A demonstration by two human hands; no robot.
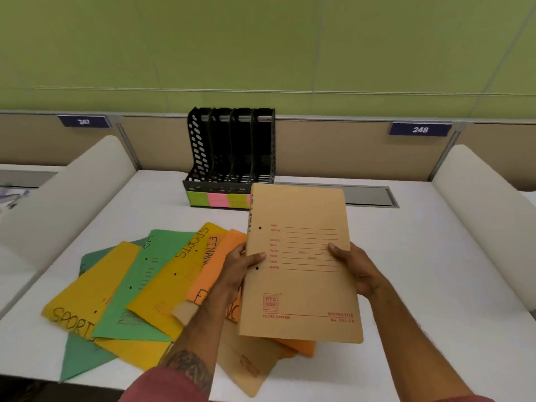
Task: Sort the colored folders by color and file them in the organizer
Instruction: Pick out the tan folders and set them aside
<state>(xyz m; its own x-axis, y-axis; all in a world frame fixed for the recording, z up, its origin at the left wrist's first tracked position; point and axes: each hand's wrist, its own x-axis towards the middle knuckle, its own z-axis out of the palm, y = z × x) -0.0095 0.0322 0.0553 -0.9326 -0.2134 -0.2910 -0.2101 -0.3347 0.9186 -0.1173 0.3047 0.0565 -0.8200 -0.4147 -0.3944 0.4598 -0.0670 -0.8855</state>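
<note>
- The tan folder (301,271) is held up off the desk (420,256), cover towards the person, printed form lines showing.
- The left hand (240,265) pinches the spine edge with its thumb on the cover. The right hand (352,265) grips the opposite edge the same way, so both are clamped on it.
- Below and left of the grip the rest lie fanned out: an orange folder (214,265), a yellow folder (87,288), a green folder (136,285) and a second tan one (243,358) under the wrists.
- Beyond the grip stands the black organizer (229,152), its slots apparently empty. The label strip (214,198) runs along its front, its right end hidden behind the held folder's corner.
- To my eye, filing is only starting. Next, the folder wants tipping on edge and carrying forward to its matching slot, whose label I cannot see.
</note>
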